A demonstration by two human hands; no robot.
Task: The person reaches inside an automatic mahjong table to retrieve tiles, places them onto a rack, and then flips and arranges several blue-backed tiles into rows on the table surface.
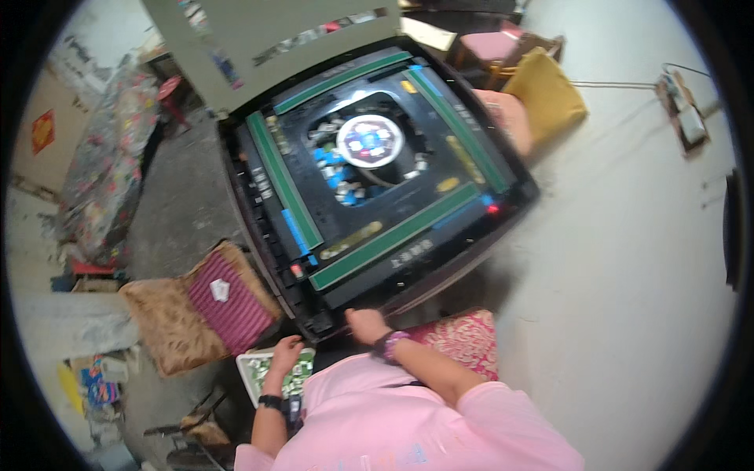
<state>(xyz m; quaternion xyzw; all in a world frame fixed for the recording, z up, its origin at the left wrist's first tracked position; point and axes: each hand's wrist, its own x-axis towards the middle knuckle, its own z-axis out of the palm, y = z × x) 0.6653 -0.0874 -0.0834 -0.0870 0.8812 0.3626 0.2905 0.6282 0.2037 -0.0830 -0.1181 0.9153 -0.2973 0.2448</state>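
Observation:
An automatic mahjong table (pixel 408 224) stands before me with its inner workings uncovered. Blue and white mahjong tiles (pixel 334 169) lie in the dark well around its round white-rimmed centre unit (pixel 370 141). My right hand (pixel 367 324) is closed at the table's near edge; what its fingers hold, if anything, is hidden. Over a white tray (pixel 250 379) of green and white tiles (pixel 292 382), my left hand (pixel 286 353) hovers near the table's near left corner. Its fingers are drawn together, and anything in them is too small to make out.
A large grey-green panel (pixel 275 35) stands raised beyond the table. At the left is a chair with a striped purple cushion (pixel 224 302); a patterned red seat (pixel 463 341) is close by my right arm. A yellow cushion (pixel 546 94) lies at the far right.

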